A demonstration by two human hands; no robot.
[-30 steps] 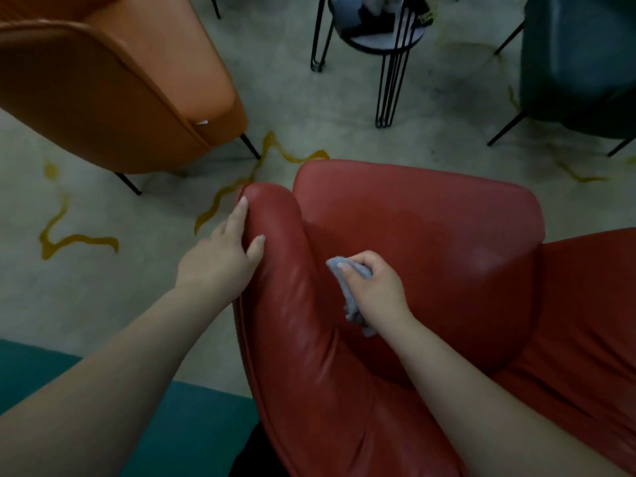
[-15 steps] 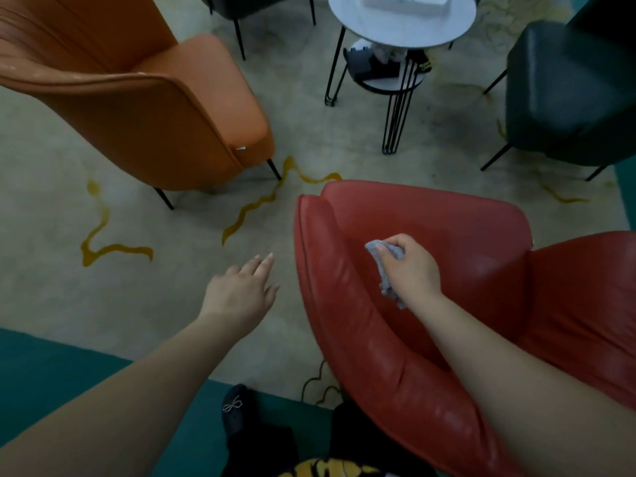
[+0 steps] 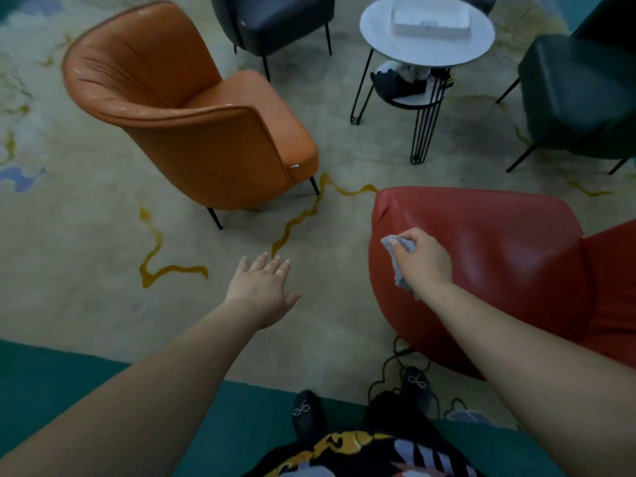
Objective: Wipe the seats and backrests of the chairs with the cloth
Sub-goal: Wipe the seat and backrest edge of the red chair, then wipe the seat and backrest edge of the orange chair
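The red chair (image 3: pixel 481 263) stood at the right, the orange chair (image 3: pixel 192 125) well apart at the left. To wipe well, I judged, the cloth should lie flat on the leather and move in long overlapping strokes. The right hand (image 3: pixel 425 261) had a clenched grip on the grey cloth (image 3: pixel 395 256), bunched over the red backrest. The left hand (image 3: pixel 263 287) hung released, holding nothing.

Both forearms are bare to the frame's edge, with no sleeves, rings or watch on the left hand (image 3: pixel 262 287) or right hand (image 3: pixel 425 261). At six o'clock a dark garment (image 3: pixel 364 454) printed in yellow, white and black shows. Two dark slip-on shoes (image 3: pixel 306 413) carry small pale bow ornaments.
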